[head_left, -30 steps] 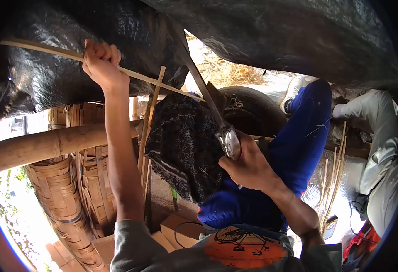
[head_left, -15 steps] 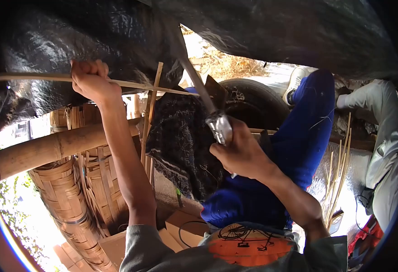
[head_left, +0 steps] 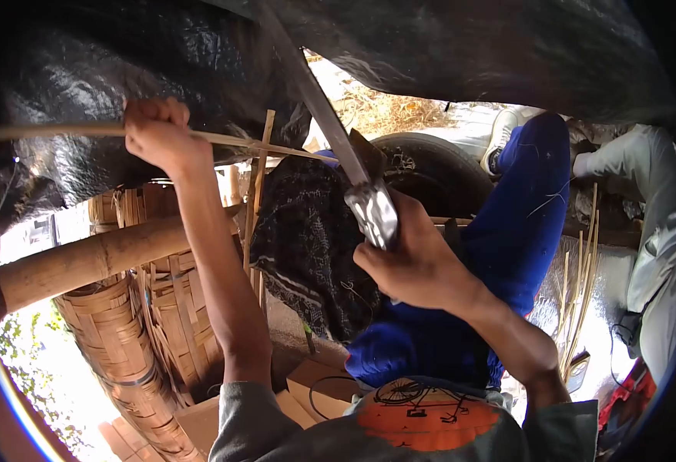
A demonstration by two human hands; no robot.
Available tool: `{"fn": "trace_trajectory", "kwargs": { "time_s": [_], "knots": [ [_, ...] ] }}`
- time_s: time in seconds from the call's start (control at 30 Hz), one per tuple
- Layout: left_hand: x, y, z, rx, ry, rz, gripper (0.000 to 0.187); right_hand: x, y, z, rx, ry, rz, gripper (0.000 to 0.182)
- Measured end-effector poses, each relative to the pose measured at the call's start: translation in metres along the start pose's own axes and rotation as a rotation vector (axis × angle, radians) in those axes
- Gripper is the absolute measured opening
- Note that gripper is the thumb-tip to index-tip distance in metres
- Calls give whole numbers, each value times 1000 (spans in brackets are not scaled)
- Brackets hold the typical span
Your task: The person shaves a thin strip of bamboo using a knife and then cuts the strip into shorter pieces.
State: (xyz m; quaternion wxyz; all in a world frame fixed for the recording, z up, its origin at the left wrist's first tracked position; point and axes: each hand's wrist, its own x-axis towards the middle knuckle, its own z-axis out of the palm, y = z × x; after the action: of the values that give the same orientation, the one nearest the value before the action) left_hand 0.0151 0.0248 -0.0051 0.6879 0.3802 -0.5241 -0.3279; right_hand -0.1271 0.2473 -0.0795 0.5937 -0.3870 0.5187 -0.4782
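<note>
Right hand (head_left: 419, 266) is gripping the knife (head_left: 336, 146) by its handle, now edging slightly higher toward 12 o'clock; blade is meeting the bamboo strip (head_left: 222, 139) over the dark cloth (head_left: 307, 239) on the lap. Left hand (head_left: 155, 132), fisted on the strip at 10 o'clock, is holding nearly level. Beyond: bamboo pole (head_left: 83, 262), woven baskets (head_left: 114, 339), black tarp (head_left: 507, 54).

1. Left hand (head_left: 157, 131) is gripping a thin bamboo strip (head_left: 276, 148), arm raised.
2. Right hand (head_left: 419, 266) is clutching a long knife (head_left: 330, 127) by its metal-collared handle, blade meeting the strip.
3. Dark patterned cloth (head_left: 307, 239) is draping over the blue-trousered knee (head_left: 507, 239).
4. Woven bamboo baskets (head_left: 122, 339) are sitting lower left, under a bamboo pole (head_left: 83, 258).
</note>
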Motion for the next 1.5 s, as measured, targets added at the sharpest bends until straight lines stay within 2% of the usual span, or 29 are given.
{"fn": "trace_trajectory", "kwargs": {
  "time_s": [0.03,0.07,0.13,0.2,0.23,0.27,0.33,0.37,0.43,0.47,0.53,0.57,0.6,0.67,0.8,0.87,0.9,1.0,1.03,1.07,1.1,1.13,1.2,1.27,1.33,1.37,1.43,1.47,1.5],
  "knots": [
    [-2,0,8,-16,16,4,34,-8,11,10,29,72,-179,54],
    [-3,0,15,-30,32,10,35,-11,16,18,105,38,-124,45],
    [-1,-2,20,-62,0,42,36,-4,20,17,203,-305,445,32],
    [4,-7,22,22,5,26,35,-3,42,18,157,-262,430,27],
    [5,-4,18,-22,124,-51,34,2,42,16,115,-218,421,22],
    [5,-5,8,-11,-9,5,36,5,41,8,120,-203,422,22],
    [3,-3,5,27,8,23,38,3,10,-3,-85,-87,174,22],
    [4,-2,7,23,15,29,38,4,1,-3,-92,-91,168,22],
    [-2,0,11,-9,3,3,38,0,-10,4,-61,98,-296,21],
    [-3,0,12,-4,10,9,38,-3,-5,12,-61,88,-299,21],
    [-2,-1,17,-64,-6,10,37,-4,16,30,109,24,-140,21],
    [-3,-1,20,-83,-10,5,39,-3,27,30,232,-199,208,27],
    [-2,-3,18,-88,-17,9,39,-1,43,33,340,-247,404,30],
    [4,-8,12,44,50,19,39,-2,56,36,164,-150,358,31],
    [2,0,2,34,-14,5,39,3,6,10,71,-76,345,23],
    [2,0,6,15,-17,8,39,1,-2,13,-9,178,-272,24],
    [0,0,7,8,-22,5,40,1,-14,4,100,-49,-4,25],
    [1,-1,12,-27,-25,-1,39,-3,20,24,124,-63,44,26],
    [1,-2,13,-30,-32,0,39,0,33,22,197,-247,351,26],
    [0,-3,13,46,-54,21,39,3,69,26,283,-253,380,20],
    [1,-5,11,119,-79,46,40,2,81,28,168,-186,299,17],
    [4,-4,2,6,-79,12,39,7,69,26,54,-113,214,14],
    [12,-6,-17,-68,-176,-54,40,13,26,-6,-6,-234,458,16],
    [11,-4,-25,-118,-241,-84,41,19,17,-11,130,-152,349,22],
    [13,-5,-27,-177,-307,-113,42,12,-12,-14,-25,-25,159,30],
    [14,-6,-26,-202,-303,-123,43,12,-9,-11,-28,-28,162,30],
    [12,-5,-21,-226,-297,-133,44,13,4,0,-50,-36,-244,37],
    [10,-4,-16,-237,-310,-140,44,9,11,10,50,-90,-121,34],
    [8,-3,-12,-247,-325,-148,44,9,21,14,153,-204,150,28]
  ]
}}
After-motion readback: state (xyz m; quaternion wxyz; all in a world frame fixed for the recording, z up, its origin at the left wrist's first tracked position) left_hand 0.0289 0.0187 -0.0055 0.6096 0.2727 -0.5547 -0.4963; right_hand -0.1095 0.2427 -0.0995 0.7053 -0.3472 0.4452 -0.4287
